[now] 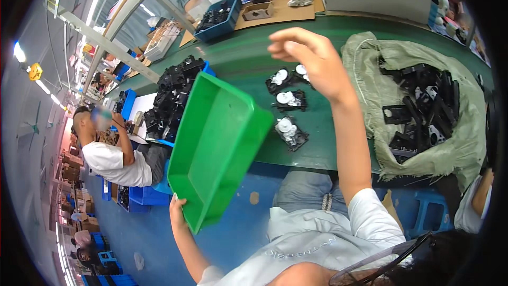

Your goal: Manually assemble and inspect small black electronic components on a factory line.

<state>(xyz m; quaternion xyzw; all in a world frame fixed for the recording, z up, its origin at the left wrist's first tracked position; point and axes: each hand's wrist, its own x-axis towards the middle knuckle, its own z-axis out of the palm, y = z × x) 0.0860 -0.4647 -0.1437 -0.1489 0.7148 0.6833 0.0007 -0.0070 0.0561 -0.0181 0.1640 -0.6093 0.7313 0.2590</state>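
My left hand (179, 207) grips the lower end of a green plastic bin (219, 127). The bin is tilted up in front of me at the table's edge, with no parts showing inside it. My right hand (309, 58) is raised over the green work surface (248, 58), its fingers loosely bent and apart, with nothing in them. Under and beside that hand lie several small black mechanisms with white gears (289, 100); one is partly hidden by the hand.
To the right lies an open woven sack (365, 69) full of black plastic parts (423, 106). Black parts are heaped in a blue bin (172, 92) on the left, near a seated person (114, 156). Across the table, another person works beside a blue crate (225, 18) and a small carton (257, 11).
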